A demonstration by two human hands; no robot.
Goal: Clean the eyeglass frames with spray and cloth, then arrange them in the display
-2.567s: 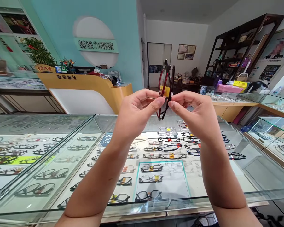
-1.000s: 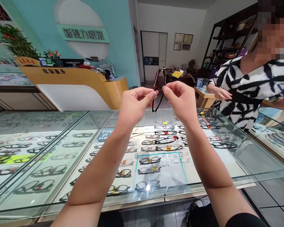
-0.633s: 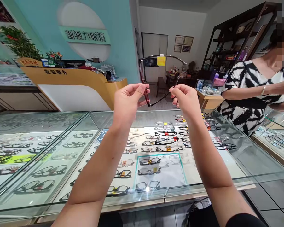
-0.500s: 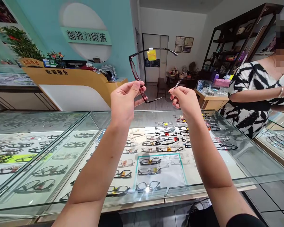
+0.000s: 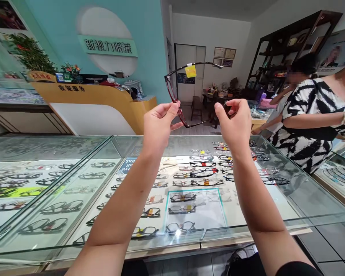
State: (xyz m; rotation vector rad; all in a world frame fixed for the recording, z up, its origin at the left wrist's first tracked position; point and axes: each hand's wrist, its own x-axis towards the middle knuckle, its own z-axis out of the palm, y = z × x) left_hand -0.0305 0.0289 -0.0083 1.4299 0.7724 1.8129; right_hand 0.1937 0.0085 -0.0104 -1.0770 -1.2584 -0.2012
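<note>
A pair of eyeglasses [image 5: 172, 89] with a dark red front and dark temples is held up above the glass display case, front turned sideways. My left hand [image 5: 160, 124] is closed on it, thumb and fingers pinching the front near the bridge. From the upper temple hangs a yellow tag [image 5: 190, 70]. The lower temple reaches toward my right hand [image 5: 236, 123], whose thumb and curled fingers are apart. A small dark piece, perhaps the temple tip, shows between them; whether it touches the fingers is unclear.
Under my forearms stands a glass display case [image 5: 247, 226] with rows of eyeglasses [image 5: 180, 227] inside. A person in a black-and-white patterned dress [image 5: 307, 115] stands at the right, another person [image 5: 278, 103] behind. A yellow-and-white counter [image 5: 97, 101] is across the aisle.
My right thumb and fingers have parted from their pinch at the lower temple. Both hands and the eyeglasses sit slightly further right in view. A second person now shows at the right.
</note>
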